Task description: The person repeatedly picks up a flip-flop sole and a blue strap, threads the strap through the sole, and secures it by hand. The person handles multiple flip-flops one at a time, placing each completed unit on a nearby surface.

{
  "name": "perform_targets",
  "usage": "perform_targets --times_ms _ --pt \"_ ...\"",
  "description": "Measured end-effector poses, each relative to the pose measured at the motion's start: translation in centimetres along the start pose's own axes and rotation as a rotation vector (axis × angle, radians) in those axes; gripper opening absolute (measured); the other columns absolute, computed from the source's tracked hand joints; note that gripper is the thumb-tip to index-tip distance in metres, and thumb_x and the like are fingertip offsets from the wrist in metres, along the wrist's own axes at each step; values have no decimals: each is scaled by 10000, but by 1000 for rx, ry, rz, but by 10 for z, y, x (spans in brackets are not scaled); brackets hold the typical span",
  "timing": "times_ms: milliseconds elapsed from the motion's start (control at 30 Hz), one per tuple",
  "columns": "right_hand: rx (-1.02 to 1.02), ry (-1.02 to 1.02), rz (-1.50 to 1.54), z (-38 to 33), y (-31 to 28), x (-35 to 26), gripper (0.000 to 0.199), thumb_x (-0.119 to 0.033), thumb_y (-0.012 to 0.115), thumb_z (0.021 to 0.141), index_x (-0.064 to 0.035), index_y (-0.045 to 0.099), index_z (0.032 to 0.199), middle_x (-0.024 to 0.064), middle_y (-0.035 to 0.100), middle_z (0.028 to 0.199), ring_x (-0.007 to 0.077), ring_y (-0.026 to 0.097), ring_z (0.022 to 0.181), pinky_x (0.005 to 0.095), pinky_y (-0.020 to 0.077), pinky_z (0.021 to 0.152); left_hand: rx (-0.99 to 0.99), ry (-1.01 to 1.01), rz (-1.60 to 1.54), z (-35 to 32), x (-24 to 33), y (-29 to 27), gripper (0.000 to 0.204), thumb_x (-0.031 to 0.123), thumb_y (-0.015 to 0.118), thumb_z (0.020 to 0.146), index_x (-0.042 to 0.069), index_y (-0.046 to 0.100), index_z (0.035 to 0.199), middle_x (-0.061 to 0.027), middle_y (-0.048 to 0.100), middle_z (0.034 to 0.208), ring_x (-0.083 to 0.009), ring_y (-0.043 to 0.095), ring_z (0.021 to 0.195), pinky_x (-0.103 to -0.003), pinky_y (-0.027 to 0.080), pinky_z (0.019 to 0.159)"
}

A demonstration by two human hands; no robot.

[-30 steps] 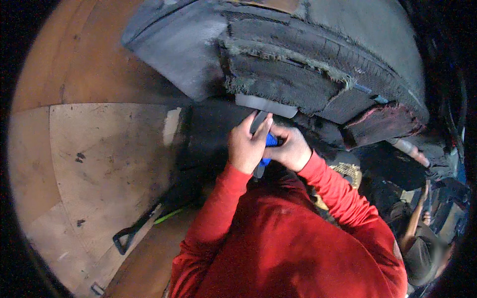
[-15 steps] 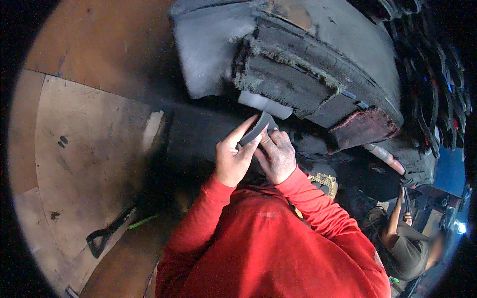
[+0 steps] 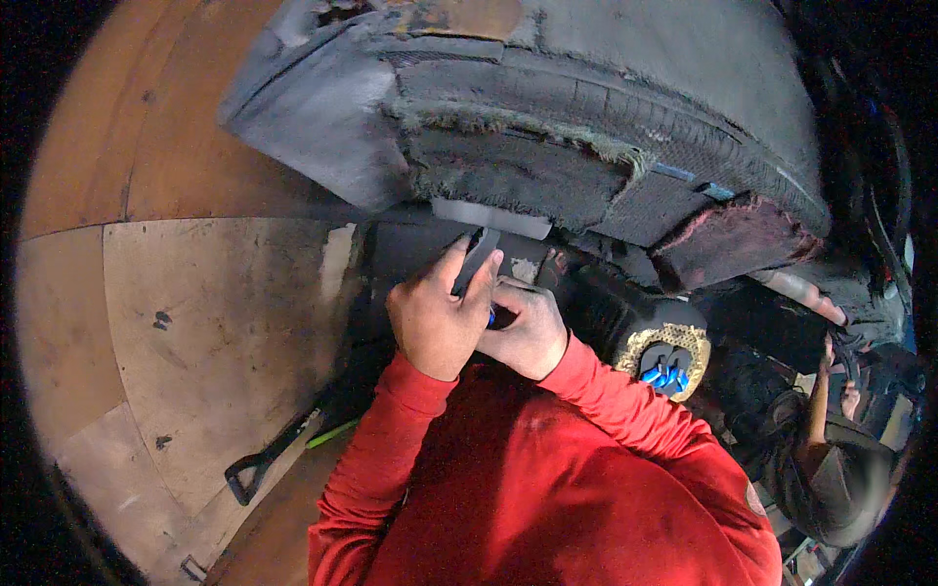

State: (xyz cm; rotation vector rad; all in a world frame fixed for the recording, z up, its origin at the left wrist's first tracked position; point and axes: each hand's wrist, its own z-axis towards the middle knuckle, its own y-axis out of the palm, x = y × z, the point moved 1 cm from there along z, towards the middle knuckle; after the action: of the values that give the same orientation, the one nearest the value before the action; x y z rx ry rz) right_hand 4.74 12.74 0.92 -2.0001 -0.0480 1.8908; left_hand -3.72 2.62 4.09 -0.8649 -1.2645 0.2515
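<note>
Hands pressed together, left hand (image 3: pixel 437 320) and right hand (image 3: pixel 528 330) gripping grey strip (image 3: pixel 476 262) below torn tyre (image 3: pixel 547 146)

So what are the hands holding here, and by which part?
Both hands, left hand and right hand, pinch a flat dark grey piece by its lower end; a blue item shows between them.

tyre (image 3: pixel 547 146): matt rubber, rough, frayed | floor boards (image 3: pixel 205 322): scuffed wood | sleeves (image 3: pixel 625 410): red cloth
</note>
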Motion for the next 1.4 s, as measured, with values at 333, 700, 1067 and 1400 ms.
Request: perform_targets --times_ms 333,700,1067,1400 --pt "-164 -8 -995 -4 -32 -12 573 -178 671 759 -91 574 1317 109 620 959 304 631 885 387 562 690 54 -325 -895 -23 -5 47 140 90 661 928 -11 686 1022 -30 695 958 -91 606 879 -262 473 823" --pt "-125 -454 -942 -2 -20 -53 605 -157 537 859 -185 449 1457 125 581 1040 347 580 967 367 594 698 318 -185 -943 -55 15 -4 249 -4 607 936 -61 607 1178 -106 657 1165 -147 618 1030 -294 475 921" --pt "99 -651 -254 -43 6 -54 498 -91 638 772 -78 595 1268 106 568 1092 277 574 1070 377 489 955 -269 -465 -1742 -65 -34 -24 615 519 486 988 18 497 1344 -166 548 1349 -335 498 1277 -491 366 1097" --pt "367 425 1606 -5 -21 71 447 -340 450 1039 2 480 1325 160 556 1329 308 547 1233 491 457 1049 -260 -261 -1123 -11 -13 19 306 72 624 939 -20 550 1221 -115 637 1186 -232 619 1092 -387 480 988"
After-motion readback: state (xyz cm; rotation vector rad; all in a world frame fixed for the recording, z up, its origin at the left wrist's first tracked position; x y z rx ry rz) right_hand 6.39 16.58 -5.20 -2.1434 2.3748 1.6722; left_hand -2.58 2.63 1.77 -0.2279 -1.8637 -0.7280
